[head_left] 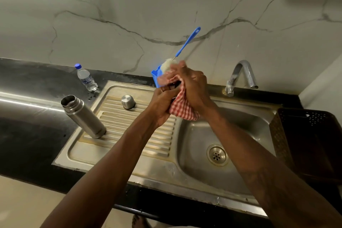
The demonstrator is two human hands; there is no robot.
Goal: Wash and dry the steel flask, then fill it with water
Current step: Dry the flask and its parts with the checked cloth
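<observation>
The steel flask [83, 116] stands upright and uncapped at the left of the frame, its base on the near-left edge of the drainboard [129, 135], well apart from both hands. Its steel cap [128, 101] sits mouth down further back on the drainboard. At frame centre, above the inner edge of the sink [249, 135], the left hand [163, 105] and the right hand [193, 87] are closed together around a bunched checked cloth [183, 110]. A small dark part [174, 85] shows between the fingers; whether it is the flask's stopper cannot be told. Judgement: washing appears complete, since the bottle brush [187, 42] is parked in its holder behind the hands and no water runs from the tap [240, 74] at the right. Drying is the step in hand, applied to a small component, not the flask body. Whether the body and cap are already dry cannot be determined. Filling remains outstanding; a water bottle [86, 77] stands on the bench [27, 135] at upper left, capped.
</observation>
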